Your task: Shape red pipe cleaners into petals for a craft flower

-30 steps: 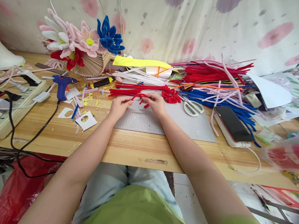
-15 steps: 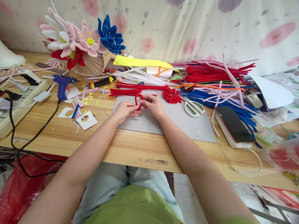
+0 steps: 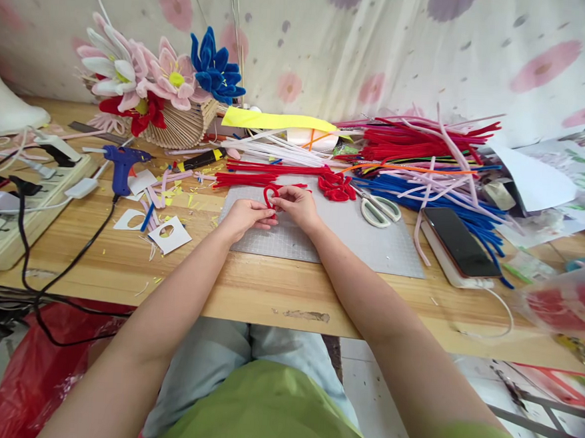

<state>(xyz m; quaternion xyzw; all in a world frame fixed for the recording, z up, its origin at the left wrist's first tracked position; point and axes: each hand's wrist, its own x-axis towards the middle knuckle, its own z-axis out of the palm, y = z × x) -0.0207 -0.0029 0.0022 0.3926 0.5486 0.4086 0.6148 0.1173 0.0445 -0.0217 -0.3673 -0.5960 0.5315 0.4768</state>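
Note:
A red pipe cleaner [image 3: 267, 193], bent into a loop, stands up between my hands over the grey cutting mat [image 3: 361, 244]. My left hand [image 3: 250, 219] pinches it low on the left side. From the right, my right hand [image 3: 296, 206] grips it with thumb and forefinger, fingertips close to those of the left. My fingers cover the lower part of the loop. Straight red pipe cleaners [image 3: 248, 178] lie just behind my hands. To their right is a bunch of red bent loops [image 3: 335, 186], beside scissors [image 3: 379, 210] with pale green handles.
A blue glue gun [image 3: 122, 167], cut white cards [image 3: 170, 235] and a power strip [image 3: 27, 207] are on the left. Fuzzy flowers [image 3: 174, 81] stand behind. At right lie blue pipe cleaners [image 3: 434, 197], red ones [image 3: 418, 144] and a phone [image 3: 461, 243] on a white block.
The red loop between my hands has become smaller and narrower, and less of it shows below my fingers. Both hands remain in nearly the same place.

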